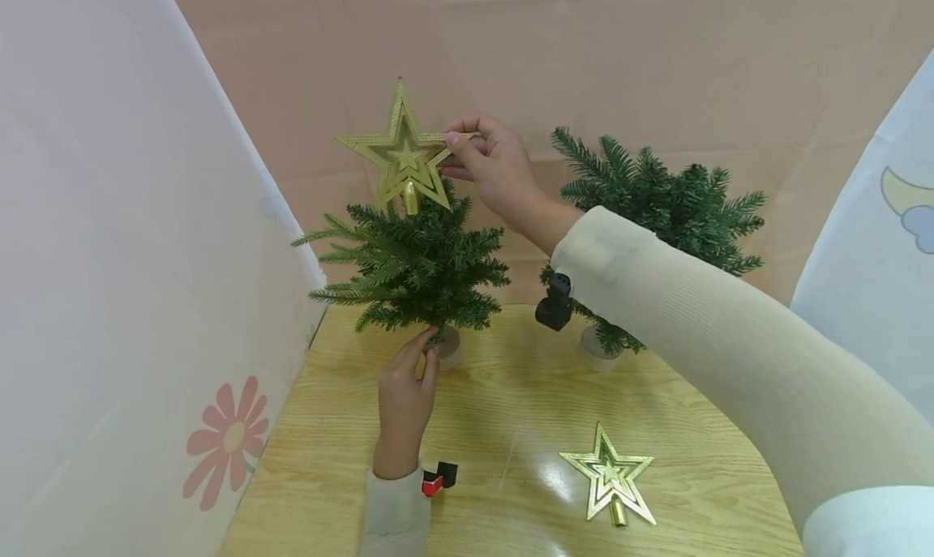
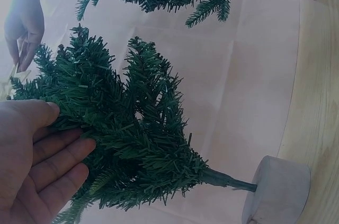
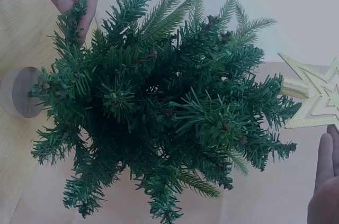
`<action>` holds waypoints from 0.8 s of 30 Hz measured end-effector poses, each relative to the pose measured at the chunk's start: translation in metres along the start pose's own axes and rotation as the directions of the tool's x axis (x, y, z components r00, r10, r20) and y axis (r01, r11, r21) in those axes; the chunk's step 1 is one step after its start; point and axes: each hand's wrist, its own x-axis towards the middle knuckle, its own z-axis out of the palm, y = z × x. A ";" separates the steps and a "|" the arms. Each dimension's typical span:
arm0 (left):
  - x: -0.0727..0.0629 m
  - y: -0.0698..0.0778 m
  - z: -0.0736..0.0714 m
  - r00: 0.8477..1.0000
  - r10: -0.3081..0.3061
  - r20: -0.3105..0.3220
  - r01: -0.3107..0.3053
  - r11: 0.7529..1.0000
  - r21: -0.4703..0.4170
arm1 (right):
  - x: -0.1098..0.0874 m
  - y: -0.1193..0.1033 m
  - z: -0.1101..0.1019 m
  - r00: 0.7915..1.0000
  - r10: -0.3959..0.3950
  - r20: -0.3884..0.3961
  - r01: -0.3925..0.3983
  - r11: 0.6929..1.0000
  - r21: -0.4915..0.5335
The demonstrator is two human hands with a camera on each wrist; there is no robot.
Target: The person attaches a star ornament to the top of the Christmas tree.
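Observation:
A gold star tree topper [image 1: 406, 158] is held by one point between the thumb and fingers of my right hand [image 1: 499, 164]. Its short socket [image 3: 294, 87] is level with the upper tip of the left small artificial Christmas tree [image 1: 430, 265]. Low on that tree, near its round wooden base [image 1: 448, 348], my left hand [image 1: 407, 391] pinches a green branch [image 3: 71, 23] between thumb and fingers. In the left wrist view, my left thumb and fingers [image 2: 66, 150] lie to either side of the needles. The left tree stands upright.
A second artificial Christmas tree [image 1: 660, 204] stands at the right, partly behind my right sleeve [image 1: 700, 322]. Another gold star topper [image 1: 610, 472] lies on the wooden table [image 1: 328, 460] in front. Cloth hangs behind and at both sides, with a printed flower [image 1: 229, 439] at left.

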 end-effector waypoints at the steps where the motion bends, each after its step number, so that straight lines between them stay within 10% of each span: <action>1: 0.000 0.000 0.000 1.000 -0.005 0.004 0.005 1.000 -0.001 | 0.000 0.000 0.000 1.000 -0.001 -0.001 0.001 1.000 -0.006; 24: 0.000 0.001 0.000 1.000 -0.022 0.005 0.022 1.000 0.009 | -0.001 -0.006 0.003 1.000 0.005 -0.030 -0.008 0.995 -0.102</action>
